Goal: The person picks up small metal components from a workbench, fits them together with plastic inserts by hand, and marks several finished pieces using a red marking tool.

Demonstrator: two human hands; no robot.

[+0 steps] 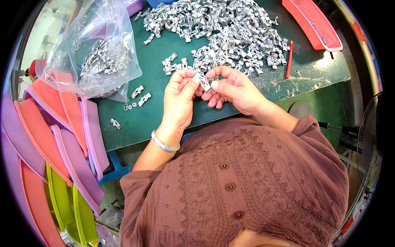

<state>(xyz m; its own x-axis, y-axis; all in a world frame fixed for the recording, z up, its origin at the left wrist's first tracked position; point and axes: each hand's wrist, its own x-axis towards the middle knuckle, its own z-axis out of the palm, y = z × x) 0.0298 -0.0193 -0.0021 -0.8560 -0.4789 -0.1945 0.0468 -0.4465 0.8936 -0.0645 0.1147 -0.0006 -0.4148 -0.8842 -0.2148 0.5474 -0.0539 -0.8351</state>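
My left hand [180, 96] and my right hand [236, 91] meet above the near edge of the green table [152, 119]. A small silver metal piece with a twisted, open-loop body [204, 82] is pinched between them, the left thumb and fingers at its upper side and the right thumb at its lower end. Just beyond my fingers spreads a large heap of similar silver pieces [230, 29]. A few loose ones [144, 99] lie to the left, beside small rings [131, 106].
A clear plastic bag [98, 61] of small metal parts stands at the left. Purple, coral and green baskets [76, 160] are stacked below it. At the right lie a red pencil [289, 59] and a coral basket [314, 24]; a fan [368, 140] stands beyond the table's edge.
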